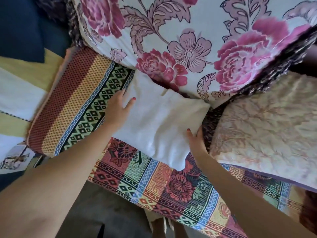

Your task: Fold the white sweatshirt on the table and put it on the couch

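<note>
The white sweatshirt (159, 122) lies folded into a compact bundle on the couch seat (171, 189), which is covered with a multicoloured patterned throw. Its far end is tucked under a big floral cushion. My left hand (118, 109) rests on the bundle's left edge, thumb on top and fingers partly hidden along the side. At the bundle's right edge my right hand (196, 141) touches it, thumb on the fabric and fingers slipped down beside or under it. Whether either hand grips the cloth is not visible.
A large pink-flowered cushion (197, 40) leans over the far side. To the left lies a patterned bolster (73, 103), to the right a pale embroidered cushion (267, 124). Dark floor (103, 213) shows below the seat edge.
</note>
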